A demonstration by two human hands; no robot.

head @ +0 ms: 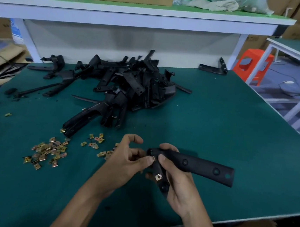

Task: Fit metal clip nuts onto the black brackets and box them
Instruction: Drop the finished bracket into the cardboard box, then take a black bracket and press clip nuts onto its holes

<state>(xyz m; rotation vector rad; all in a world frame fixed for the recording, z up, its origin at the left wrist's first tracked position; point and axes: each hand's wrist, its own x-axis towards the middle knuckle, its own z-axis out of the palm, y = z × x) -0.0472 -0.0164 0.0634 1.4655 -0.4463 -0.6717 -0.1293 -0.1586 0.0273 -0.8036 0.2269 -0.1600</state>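
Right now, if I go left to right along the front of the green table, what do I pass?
Stray clip nut → clip nut pile → left hand pinching one clip nut → right hand gripping the black bracket, whose long end sticks out rightmost.

One wide-angle view looks from the person's head, forward and down across the green bench (217,129) toward the white shelf (136,14) at its far side. It sits close above the left hand (128,159) and right hand (175,181), low in the middle.
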